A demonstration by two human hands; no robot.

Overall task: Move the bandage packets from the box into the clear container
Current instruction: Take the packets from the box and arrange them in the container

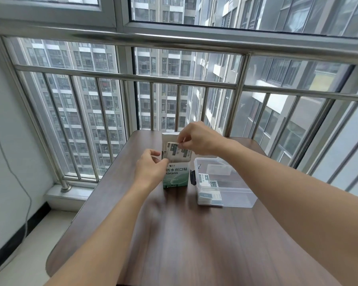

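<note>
a dark wood table [194, 244] filled the near part of the room, its far edge pushed up to a steel railing [174, 79] and a big window [215, 11] with tower blocks outside. a thin grey cable [15, 174] hung down the white wall at nine o'clock from the table.

on the table, at about two o'clock from its middle, sat the clear container [234, 193], open on top, with a dark latch on its left end. a few bandage packets [210, 189] already lay inside it, stacked toward the left and near side.

just beside the container, at its nine o'clock, the green and white box [176, 175] stood upright with its top flap raised. the two were near each other but not touching as far as i could see.

the left hand [151, 169] gripped the box on its left side, fingers curled around the upper edge by the opening. the right hand [196, 139] hovered above the box mouth at twelve o'clock, thumb and fingertips pinching the top of a packet [175, 150] that stood partly out of the box, with more packets bunched behind it.
</note>
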